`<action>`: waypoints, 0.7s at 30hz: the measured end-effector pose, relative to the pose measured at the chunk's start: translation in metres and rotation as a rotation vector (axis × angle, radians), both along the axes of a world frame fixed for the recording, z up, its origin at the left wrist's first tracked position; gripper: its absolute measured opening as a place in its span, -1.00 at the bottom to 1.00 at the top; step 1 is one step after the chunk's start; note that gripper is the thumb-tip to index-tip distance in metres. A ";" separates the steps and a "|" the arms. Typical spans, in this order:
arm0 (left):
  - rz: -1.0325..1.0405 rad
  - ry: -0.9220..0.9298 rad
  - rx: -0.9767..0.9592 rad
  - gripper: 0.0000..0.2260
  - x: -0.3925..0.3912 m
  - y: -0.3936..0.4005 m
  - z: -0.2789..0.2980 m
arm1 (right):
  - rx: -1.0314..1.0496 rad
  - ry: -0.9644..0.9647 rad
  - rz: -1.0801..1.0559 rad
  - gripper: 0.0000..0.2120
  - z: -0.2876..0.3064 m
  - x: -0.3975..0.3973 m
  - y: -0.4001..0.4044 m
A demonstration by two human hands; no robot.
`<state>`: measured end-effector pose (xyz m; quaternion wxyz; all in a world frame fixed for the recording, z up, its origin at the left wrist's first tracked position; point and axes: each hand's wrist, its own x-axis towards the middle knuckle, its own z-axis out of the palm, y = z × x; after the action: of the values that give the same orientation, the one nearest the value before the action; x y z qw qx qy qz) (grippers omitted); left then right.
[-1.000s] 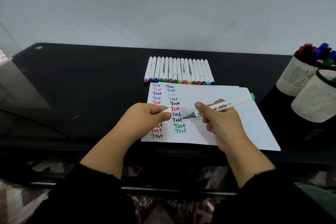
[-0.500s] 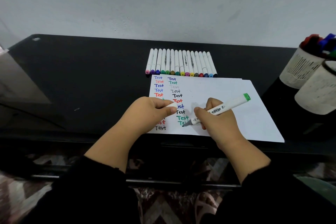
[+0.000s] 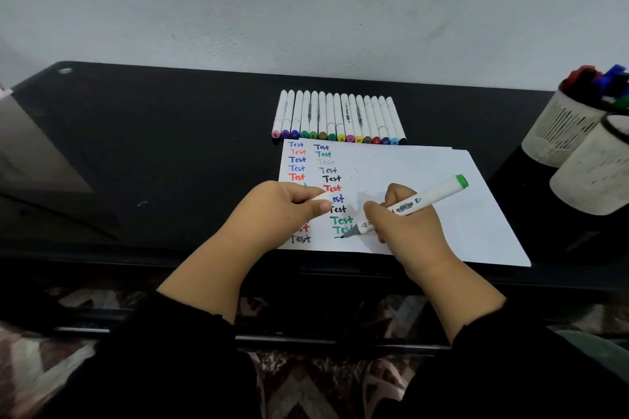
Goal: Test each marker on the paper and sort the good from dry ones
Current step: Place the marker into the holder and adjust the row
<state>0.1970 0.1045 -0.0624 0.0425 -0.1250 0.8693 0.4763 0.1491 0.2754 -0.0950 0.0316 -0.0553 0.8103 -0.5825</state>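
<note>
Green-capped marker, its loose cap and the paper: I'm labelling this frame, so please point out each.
Green-capped marker (image 3: 408,207): head view, on the printed white barrel.
Loose cap (image 3: 321,197): head view, on the white end showing beyond the left hand.
Paper (image 3: 476,224): head view, on its blank right part.

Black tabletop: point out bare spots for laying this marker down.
Bare tabletop spreads left of the paper and marker row; another strip lies between the row and the cups. The paper's right half is blank. Crowded: around both cups.
</note>
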 end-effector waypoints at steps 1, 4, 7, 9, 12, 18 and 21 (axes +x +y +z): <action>0.001 0.000 0.000 -0.72 0.000 0.000 0.000 | 0.003 0.000 0.009 -0.62 0.000 0.000 0.000; -0.003 -0.007 -0.016 -0.69 0.000 0.001 0.000 | 0.001 -0.007 0.027 -0.63 0.000 0.001 0.000; -0.006 -0.012 -0.020 -0.69 0.000 0.002 -0.001 | -0.026 -0.012 0.009 -0.62 0.001 0.000 0.001; -0.011 -0.016 -0.038 -0.69 0.000 0.001 -0.001 | -0.047 -0.006 -0.011 -0.62 0.001 -0.001 0.001; -0.015 -0.016 -0.040 -0.69 -0.001 0.001 -0.002 | -0.020 0.007 -0.007 -0.62 0.000 -0.002 0.002; -0.024 -0.011 -0.048 -0.69 -0.002 0.002 -0.002 | -0.013 0.024 -0.005 -0.61 -0.002 -0.002 0.002; -0.023 -0.015 -0.044 -0.70 -0.001 0.002 -0.002 | -0.035 0.024 -0.028 -0.60 -0.003 -0.003 0.003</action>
<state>0.1956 0.1069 -0.0643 0.0519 -0.1195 0.8806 0.4556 0.1462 0.2780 -0.0980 0.0126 -0.0516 0.8009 -0.5965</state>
